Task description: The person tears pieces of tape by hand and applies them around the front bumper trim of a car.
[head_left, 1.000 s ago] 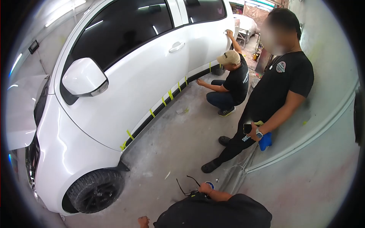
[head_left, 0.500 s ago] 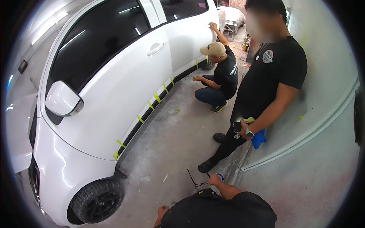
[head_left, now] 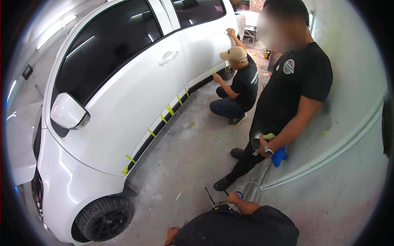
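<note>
My right hand (head_left: 234,197) is closed around one temple of a pair of black-framed eyeglasses (head_left: 216,201), which hang unfolded over the floor. Just beyond that hand shows a blue-and-white round item (head_left: 241,193), partly hidden. At the lower edge my left hand (head_left: 172,233) hangs beside my black shirt (head_left: 234,229), its fingers curled; whether anything is in them is hidden. To my left stands a white car (head_left: 123,102). Several yellow-green tape strips (head_left: 170,110) are stuck along its lower sill.
A crouching person (head_left: 242,82) in a tan cap works at the car's rear. Closer, a standing person (head_left: 295,78) holds a phone (head_left: 255,143) and a blue cloth-like item (head_left: 279,156). A pale wall (head_left: 349,172) runs along the right. The front wheel (head_left: 104,218) is at lower left.
The crouching person's lower hand has risen from near the knee to a tape strip on the sill. My view has shifted slightly; my right hand keeps hold of the eyeglasses.
</note>
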`<action>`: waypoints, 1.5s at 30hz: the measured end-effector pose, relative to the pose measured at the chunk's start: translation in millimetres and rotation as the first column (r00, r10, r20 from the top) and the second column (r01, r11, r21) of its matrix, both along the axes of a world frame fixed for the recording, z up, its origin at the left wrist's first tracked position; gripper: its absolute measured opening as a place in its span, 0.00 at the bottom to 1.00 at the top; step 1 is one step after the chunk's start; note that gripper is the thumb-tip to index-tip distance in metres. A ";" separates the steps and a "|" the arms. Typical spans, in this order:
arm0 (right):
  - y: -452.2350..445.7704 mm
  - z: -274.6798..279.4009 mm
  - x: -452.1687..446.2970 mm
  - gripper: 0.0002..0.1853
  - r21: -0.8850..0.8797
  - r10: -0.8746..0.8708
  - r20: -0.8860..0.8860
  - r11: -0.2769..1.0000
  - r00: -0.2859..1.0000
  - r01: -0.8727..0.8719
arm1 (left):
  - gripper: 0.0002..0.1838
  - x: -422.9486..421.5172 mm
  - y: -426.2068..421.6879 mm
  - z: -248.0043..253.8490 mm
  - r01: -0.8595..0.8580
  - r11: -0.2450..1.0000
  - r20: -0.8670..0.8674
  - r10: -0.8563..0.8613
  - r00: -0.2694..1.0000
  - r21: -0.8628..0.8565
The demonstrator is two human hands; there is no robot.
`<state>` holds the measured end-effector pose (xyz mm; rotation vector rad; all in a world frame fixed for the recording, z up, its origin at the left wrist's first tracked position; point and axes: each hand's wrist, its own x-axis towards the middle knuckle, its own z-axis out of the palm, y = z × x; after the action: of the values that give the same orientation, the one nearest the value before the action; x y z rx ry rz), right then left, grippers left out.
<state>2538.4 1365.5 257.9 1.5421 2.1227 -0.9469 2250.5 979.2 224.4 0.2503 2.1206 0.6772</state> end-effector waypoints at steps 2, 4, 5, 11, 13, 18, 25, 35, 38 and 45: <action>9.6 -2.5 -8.0 0.22 0.014 0.044 -0.035 0.999 0.998 -0.043 | 0.22 16.4 3.7 5.2 -0.107 0.994 0.016 0.108 0.994 -0.023; 13.7 -5.6 -18.5 0.22 0.026 0.041 -0.047 0.999 0.998 -0.040 | 0.22 23.8 5.2 16.1 -0.112 0.994 0.027 0.112 0.993 -0.005; 15.2 -8.6 -22.6 0.22 0.042 0.035 -0.060 0.999 0.998 -0.033 | 0.22 28.1 6.3 21.8 -0.113 0.993 0.037 0.112 0.993 0.016; 10.0 4.6 -33.1 0.22 -0.051 0.103 -0.019 0.993 0.995 -0.104 | 0.22 40.2 8.1 56.2 -0.089 0.995 -0.026 0.088 0.996 -0.037; 6.6 7.2 -31.0 0.22 -0.049 0.089 -0.006 0.995 0.996 -0.089 | 0.22 39.8 1.7 49.0 -0.100 0.993 -0.024 0.099 0.995 -0.061; 3.4 -9.8 -14.7 0.22 -0.044 0.096 -0.001 0.994 0.995 -0.095 | 0.23 39.2 -7.3 33.0 -0.099 0.991 -0.016 0.098 0.995 -0.085; 5.8 -14.3 -4.7 0.22 -0.099 0.066 0.049 0.993 0.997 -0.061 | 0.26 28.0 -9.6 3.5 0.025 0.999 -0.052 -0.028 0.998 -0.040; 9.5 -15.5 -13.6 0.23 -0.074 0.120 0.022 0.990 0.992 -0.119 | 0.27 26.4 -7.3 4.7 -0.124 0.992 0.133 0.122 0.984 0.010; 8.5 -18.3 -14.8 0.24 -0.070 0.104 0.029 0.992 0.994 -0.101 | 0.27 32.2 -12.6 -14.9 -0.168 0.986 0.026 0.168 0.985 -0.006; 6.8 -9.0 -8.8 0.24 -0.094 0.062 0.030 0.994 0.998 -0.059 | 0.27 43.4 -10.7 11.1 -0.133 0.990 0.043 0.135 0.990 -0.038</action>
<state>2529.5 1372.3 248.9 1.4302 2.0602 -0.9781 2293.9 968.6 235.6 0.0727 2.1178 0.7157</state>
